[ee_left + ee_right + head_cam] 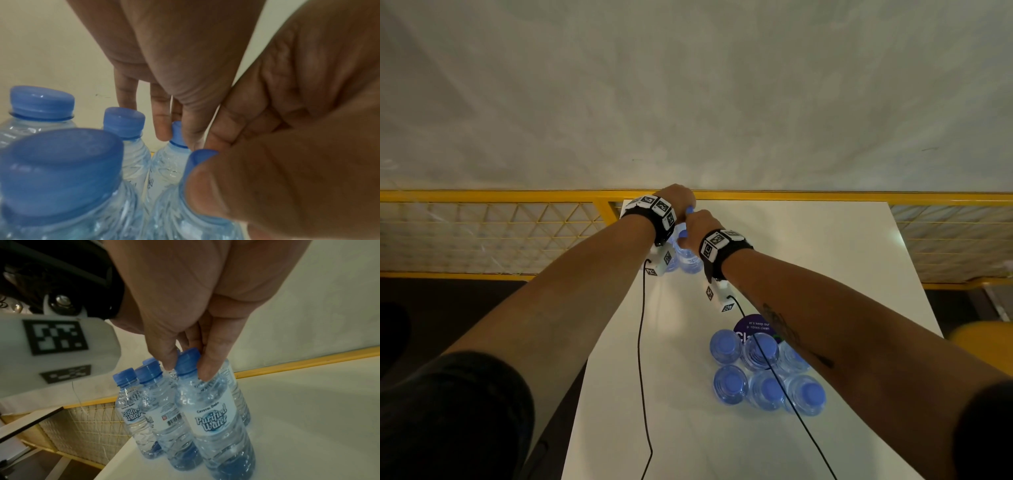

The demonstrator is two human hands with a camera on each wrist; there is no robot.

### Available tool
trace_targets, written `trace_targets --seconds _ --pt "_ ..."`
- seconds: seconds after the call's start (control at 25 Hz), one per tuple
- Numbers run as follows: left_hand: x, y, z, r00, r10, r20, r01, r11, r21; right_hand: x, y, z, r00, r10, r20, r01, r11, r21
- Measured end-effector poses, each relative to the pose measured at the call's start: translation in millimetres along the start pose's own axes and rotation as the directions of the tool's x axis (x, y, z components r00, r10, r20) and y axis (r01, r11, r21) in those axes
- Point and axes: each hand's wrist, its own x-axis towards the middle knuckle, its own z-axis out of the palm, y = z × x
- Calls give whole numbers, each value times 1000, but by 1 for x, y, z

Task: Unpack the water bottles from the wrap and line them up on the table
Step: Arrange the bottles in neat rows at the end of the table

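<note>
Now my right hand pinches the blue cap of a clear plastic water bottle, and my left hand pinches another bottle's cap, at the white table's far-left corner. Best set both down straight, touching their neighbours.

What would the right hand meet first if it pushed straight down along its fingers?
Probably the blue cap it already pinches, then that bottle's shoulder; the right hand points down onto it.

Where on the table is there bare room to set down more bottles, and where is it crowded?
Bare: the table's far right, from the right hand to the right edge; the middle strip between the far bottles and the near cluster; the near left, crossed by a cable. Crowded: the far left corner, where both hands hold bottles, and the cluster.
</note>
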Motion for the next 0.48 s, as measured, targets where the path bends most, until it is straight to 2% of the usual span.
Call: trace_targets --seconds 0.24,0.32,0.4,0.48 --pt "-24 -9 -5 996 -36 -75 19 976 -218 -17 0 -11 999 -22 26 22 1000 9" --pt "-49 -10 -10 974 -94 -208 40 968 -249 -36 8 -21 995 -88 41 87 996 4" --pt "-86 1 -13 920 -120 -373 -20 936 -351 -67 22 -30 980 -187 71 190 981 -28" --pt "-135 27 -2 912 -106 -396 -91 890 -446 -106 45 -33 962 -252 108 255 967 -16"
